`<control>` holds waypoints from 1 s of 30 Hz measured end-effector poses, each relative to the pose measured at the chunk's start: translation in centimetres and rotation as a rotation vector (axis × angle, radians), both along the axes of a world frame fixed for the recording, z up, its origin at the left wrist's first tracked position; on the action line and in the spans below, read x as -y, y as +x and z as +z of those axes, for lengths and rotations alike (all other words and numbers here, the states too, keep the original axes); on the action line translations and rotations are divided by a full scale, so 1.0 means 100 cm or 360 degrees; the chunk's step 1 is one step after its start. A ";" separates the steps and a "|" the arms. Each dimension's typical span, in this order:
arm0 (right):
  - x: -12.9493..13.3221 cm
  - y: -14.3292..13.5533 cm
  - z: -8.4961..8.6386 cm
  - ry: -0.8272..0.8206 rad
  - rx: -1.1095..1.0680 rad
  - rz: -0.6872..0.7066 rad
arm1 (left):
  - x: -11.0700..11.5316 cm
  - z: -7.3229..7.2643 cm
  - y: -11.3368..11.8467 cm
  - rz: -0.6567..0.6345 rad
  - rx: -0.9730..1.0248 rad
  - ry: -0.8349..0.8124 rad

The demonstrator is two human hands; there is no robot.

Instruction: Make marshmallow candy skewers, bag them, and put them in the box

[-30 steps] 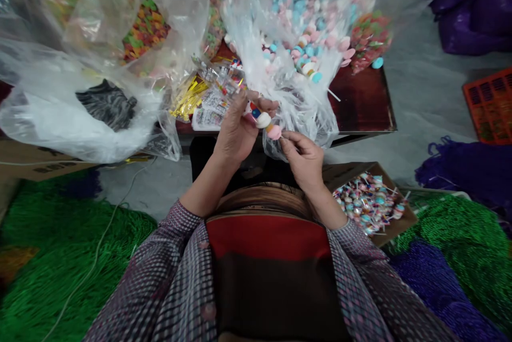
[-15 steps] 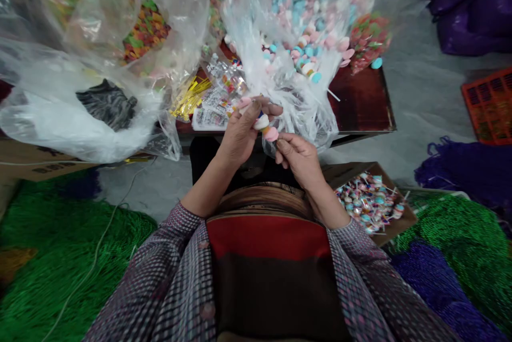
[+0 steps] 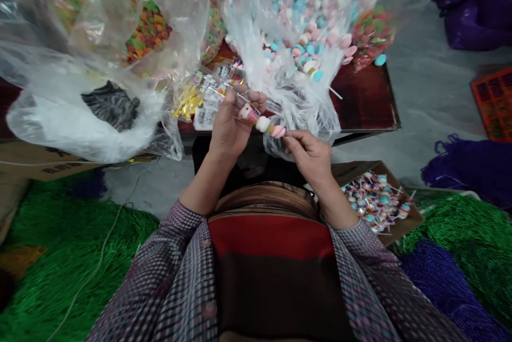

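Observation:
A candy skewer [image 3: 263, 124] of white, orange-green and pink pieces slants between my two hands. My right hand [image 3: 310, 151] pinches its lower end, just past the pink pieces. Closed loosely around a small clear printed candy bag [image 3: 248, 113], my left hand [image 3: 232, 127] has its fingers curled at the bag's side. The skewer's upper end meets the bag and seems to be partly within it; the exact overlap is hard to see. Under and behind the left hand lie more printed bags [image 3: 206, 112] and gold twist ties [image 3: 188, 104].
A large bag of pink, white and blue candies [image 3: 304, 0] spills toward the table edge [image 3: 372, 118]. Bags of fruit-coloured gummies [image 3: 150, 32] stand at left. At my right is a cardboard box [image 3: 410, 219] of wrapped skewers. Green strands [image 3: 80, 256] cover the floor.
My right hand has moved slightly right with the skewer's lower end. The left hand has shifted left, and the clear printed bag now shows plainly at the skewer's upper end.

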State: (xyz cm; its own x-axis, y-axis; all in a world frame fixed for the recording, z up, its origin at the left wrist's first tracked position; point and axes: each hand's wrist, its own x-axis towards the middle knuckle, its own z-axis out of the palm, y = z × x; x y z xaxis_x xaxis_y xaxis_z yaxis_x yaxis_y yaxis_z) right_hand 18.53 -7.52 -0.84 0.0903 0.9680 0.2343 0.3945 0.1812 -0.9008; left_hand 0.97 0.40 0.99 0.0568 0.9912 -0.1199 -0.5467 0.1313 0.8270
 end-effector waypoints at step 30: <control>0.006 -0.007 0.005 -0.0594 -0.0622 0.0314 | 0.018 0.002 0.023 -0.0064 -0.0013 0.0030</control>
